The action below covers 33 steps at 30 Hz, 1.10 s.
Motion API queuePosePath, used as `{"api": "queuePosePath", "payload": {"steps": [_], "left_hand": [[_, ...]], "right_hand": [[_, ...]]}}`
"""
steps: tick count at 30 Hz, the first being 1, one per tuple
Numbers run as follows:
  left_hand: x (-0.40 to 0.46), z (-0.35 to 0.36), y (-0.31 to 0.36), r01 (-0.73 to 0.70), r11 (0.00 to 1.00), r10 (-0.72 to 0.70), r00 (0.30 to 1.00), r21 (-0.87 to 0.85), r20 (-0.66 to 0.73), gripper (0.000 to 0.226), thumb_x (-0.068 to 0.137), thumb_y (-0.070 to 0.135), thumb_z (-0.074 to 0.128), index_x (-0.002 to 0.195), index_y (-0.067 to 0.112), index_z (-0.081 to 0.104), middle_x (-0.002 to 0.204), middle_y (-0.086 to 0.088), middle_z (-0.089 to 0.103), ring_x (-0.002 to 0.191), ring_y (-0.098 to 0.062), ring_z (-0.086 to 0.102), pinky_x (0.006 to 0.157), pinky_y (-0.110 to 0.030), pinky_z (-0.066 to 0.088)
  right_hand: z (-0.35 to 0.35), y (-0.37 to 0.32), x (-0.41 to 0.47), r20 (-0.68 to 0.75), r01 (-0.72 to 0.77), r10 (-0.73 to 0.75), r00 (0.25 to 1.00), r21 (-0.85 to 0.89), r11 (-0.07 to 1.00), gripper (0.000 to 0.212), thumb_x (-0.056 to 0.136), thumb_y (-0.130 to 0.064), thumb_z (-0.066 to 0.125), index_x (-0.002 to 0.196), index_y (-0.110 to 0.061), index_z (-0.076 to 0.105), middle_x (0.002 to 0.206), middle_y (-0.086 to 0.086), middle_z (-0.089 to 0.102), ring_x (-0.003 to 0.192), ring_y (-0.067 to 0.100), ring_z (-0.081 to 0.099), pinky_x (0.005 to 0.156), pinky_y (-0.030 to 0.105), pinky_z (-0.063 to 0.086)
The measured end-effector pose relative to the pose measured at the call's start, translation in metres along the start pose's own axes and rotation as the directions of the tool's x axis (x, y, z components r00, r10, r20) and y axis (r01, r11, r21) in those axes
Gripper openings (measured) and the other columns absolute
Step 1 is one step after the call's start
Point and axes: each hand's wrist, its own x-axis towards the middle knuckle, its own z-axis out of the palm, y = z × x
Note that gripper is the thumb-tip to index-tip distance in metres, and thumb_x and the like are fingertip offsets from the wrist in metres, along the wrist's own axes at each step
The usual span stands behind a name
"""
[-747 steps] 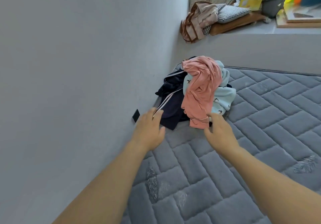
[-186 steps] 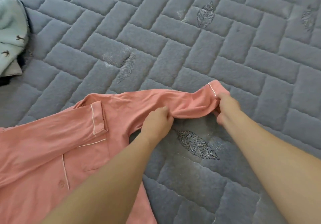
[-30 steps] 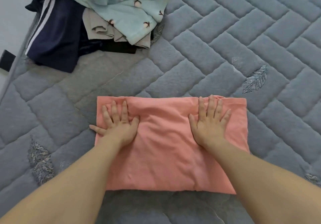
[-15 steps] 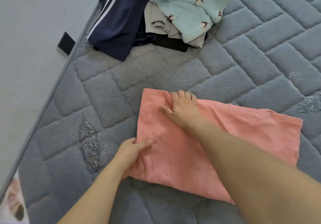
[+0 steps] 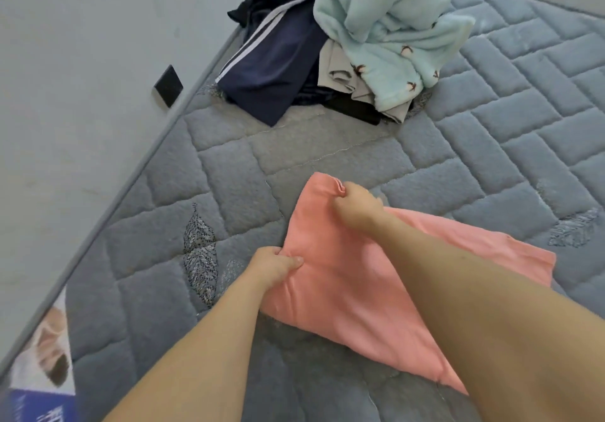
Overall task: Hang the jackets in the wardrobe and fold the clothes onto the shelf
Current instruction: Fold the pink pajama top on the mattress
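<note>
From above the bed, the folded pink pajama top [image 5: 376,277] lies flat on the grey quilted mattress [image 5: 491,146], near its left edge by the wall [image 5: 82,94]. The left hand [image 5: 273,268] grips the top's near-left corner, thumb on top of the cloth and fingers tucked under it. The right hand [image 5: 357,205] pinches the far-left corner, bunching the fabric into a small ridge between curled fingers. Further back, well apart from the top, sits a heap of unfolded clothes: a navy garment with white stripes [image 5: 271,74], a light blue fleece printed with small birds [image 5: 393,29] draped over a beige piece [image 5: 340,71]. A black switch plate [image 5: 168,86] sits on the wall.
</note>
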Motion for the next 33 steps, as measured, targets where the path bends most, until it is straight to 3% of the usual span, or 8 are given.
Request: {"api": "queuePosePath", "payload": {"steps": [2, 7, 12, 17, 22, 25, 29, 33], "left_hand": [[-0.025, -0.009, 0.033, -0.09, 0.994, 0.091, 0.996, 0.057, -0.012, 0.023, 0.087, 0.012, 0.072, 0.107, 0.001, 0.068, 0.106, -0.018, 0.072, 0.099, -0.034, 0.069, 0.095, -0.053, 0.053], [-0.111, -0.057, 0.15, -0.386, 0.894, 0.416, 0.904, 0.226, -0.101, 0.026, 0.08, 0.016, 0.062, 0.099, -0.003, 0.063, 0.097, -0.018, 0.068, 0.084, -0.025, 0.06, 0.08, -0.044, 0.053], [-0.22, -0.085, 0.225, -0.56, 0.738, 0.638, 0.761, 0.377, -0.117, 0.029, 0.078, 0.021, 0.065, 0.097, 0.0, 0.066, 0.089, -0.015, 0.07, 0.078, -0.028, 0.066, 0.068, -0.038, 0.052], [-0.307, -0.069, 0.228, -0.594, 0.663, 0.668, 0.744, 0.456, -0.002, 0.025, 0.072, 0.024, 0.068, 0.08, 0.001, 0.062, 0.066, -0.001, 0.054, 0.057, -0.015, 0.047, 0.051, -0.026, 0.037], [-0.342, -0.011, 0.164, -0.527, 0.661, 0.593, 0.803, 0.534, 0.058, 0.023, 0.071, 0.032, 0.072, 0.083, 0.014, 0.066, 0.064, -0.006, 0.062, 0.049, -0.02, 0.053, 0.048, -0.027, 0.043], [-0.335, 0.046, 0.091, -0.457, 0.686, 0.499, 0.862, 0.565, 0.091, 0.013, 0.078, 0.028, 0.072, 0.081, 0.016, 0.067, 0.058, 0.004, 0.061, 0.048, -0.012, 0.053, 0.045, -0.019, 0.042], [-0.307, 0.139, -0.027, -0.388, 0.669, 0.329, 0.919, 0.634, 0.215, 0.009, 0.081, 0.023, 0.071, 0.076, 0.018, 0.066, 0.061, 0.008, 0.062, 0.046, -0.002, 0.052, 0.041, -0.014, 0.038], [-0.29, 0.199, -0.113, -0.287, 0.53, -0.086, 0.918, 0.798, 0.388, 0.015, 0.085, 0.024, 0.067, 0.098, 0.023, 0.059, 0.097, -0.006, 0.07, 0.076, -0.018, 0.06, 0.068, -0.028, 0.049]], "right_hand": [[-0.03, -0.023, -0.018, -0.026, 0.01, -0.006, 1.0, 0.155, 0.988, 0.014, 0.089, -0.018, 0.042, 0.075, -0.019, 0.045, 0.091, 0.005, 0.056, 0.09, 0.028, 0.054, 0.084, 0.039, 0.043], [-0.145, -0.098, -0.052, -0.318, 0.144, 0.001, 0.948, 0.433, 0.89, 0.026, 0.089, -0.013, 0.041, 0.064, -0.018, 0.038, 0.066, -0.003, 0.042, 0.066, 0.018, 0.039, 0.053, 0.032, 0.027], [-0.226, -0.156, -0.109, -0.454, 0.319, 0.017, 0.891, 0.652, 0.688, 0.019, 0.083, -0.007, 0.039, 0.069, -0.019, 0.042, 0.067, -0.003, 0.041, 0.061, 0.014, 0.036, 0.053, 0.029, 0.028], [-0.257, -0.149, -0.181, -0.492, 0.4, 0.059, 0.869, 0.767, 0.502, 0.021, 0.079, 0.0, 0.036, 0.066, -0.016, 0.042, 0.062, -0.003, 0.04, 0.058, 0.013, 0.036, 0.051, 0.025, 0.029], [-0.227, -0.068, -0.243, -0.448, 0.365, 0.094, 0.889, 0.818, 0.445, 0.023, 0.081, 0.002, 0.036, 0.084, -0.003, 0.058, 0.07, 0.002, 0.052, 0.064, 0.013, 0.047, 0.049, 0.017, 0.038], [-0.177, 0.011, -0.269, -0.375, 0.267, 0.159, 0.913, 0.846, 0.462, 0.028, 0.083, -0.001, 0.036, 0.092, 0.007, 0.061, 0.082, 0.01, 0.06, 0.077, 0.02, 0.055, 0.065, 0.03, 0.046], [-0.089, 0.146, -0.299, -0.26, 0.015, 0.347, 0.901, 0.818, 0.574, 0.029, 0.097, -0.018, 0.044, 0.09, -0.006, 0.069, 0.1, 0.018, 0.071, 0.088, 0.03, 0.066, 0.082, 0.044, 0.057], [-0.032, 0.257, -0.331, -0.187, -0.267, 0.537, 0.822, 0.707, 0.655, 0.037, 0.101, -0.03, 0.045, 0.074, -0.012, 0.063, 0.097, 0.018, 0.07, 0.071, 0.026, 0.059, 0.058, 0.031, 0.044]]}}
